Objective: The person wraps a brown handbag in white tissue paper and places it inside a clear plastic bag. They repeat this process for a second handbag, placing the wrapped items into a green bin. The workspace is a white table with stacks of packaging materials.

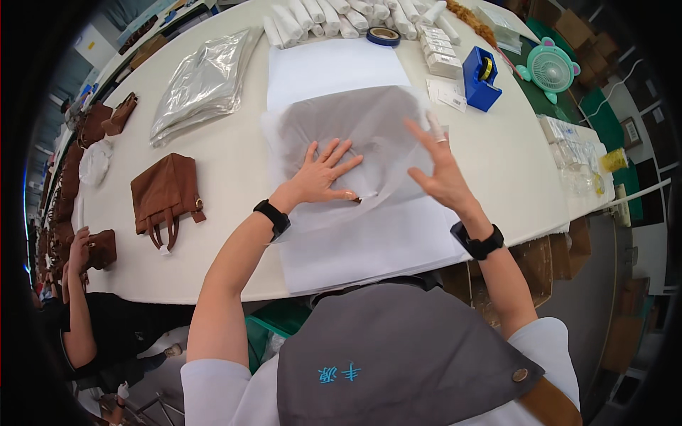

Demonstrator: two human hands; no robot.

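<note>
On the cream worktop I have the tissue mid-table over white paper, left hand flat on it, right hand at its right edge, fingers spread wide on both, fan off right, a co-worker left.

right hand blurred, dark bit by the left hand too small to identify, 1 co-worker partly cut off, farthest brown bags indistinct

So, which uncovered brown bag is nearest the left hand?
The brown bag lying alone, pictured below the clear plastic stack; the other bags sit farther left.
</note>
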